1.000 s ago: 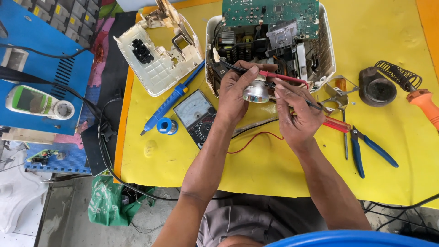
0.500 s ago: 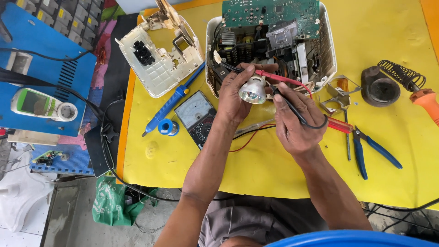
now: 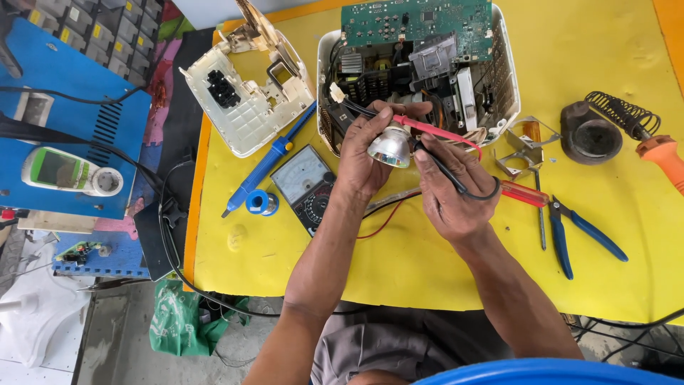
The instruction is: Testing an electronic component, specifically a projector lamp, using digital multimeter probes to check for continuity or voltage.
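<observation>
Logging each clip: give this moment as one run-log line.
left hand: holds lamp and red probe | right hand: holds black probe at lamp | meter: on table

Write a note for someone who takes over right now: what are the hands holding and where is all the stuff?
Left hand: holds the silvery reflector lamp and the red probe.
Right hand: holds the black probe against the lamp.
Where things are: the opened device with its green circuit board lies just beyond the hands; the analogue meter sits beside the left forearm on the yellow table; blue-handled pliers lie to the right.
Done: device cover is off, lamp is out, probes are in hand.
Left: device is not closed up; whether the meter shows a reading cannot be told.
</observation>
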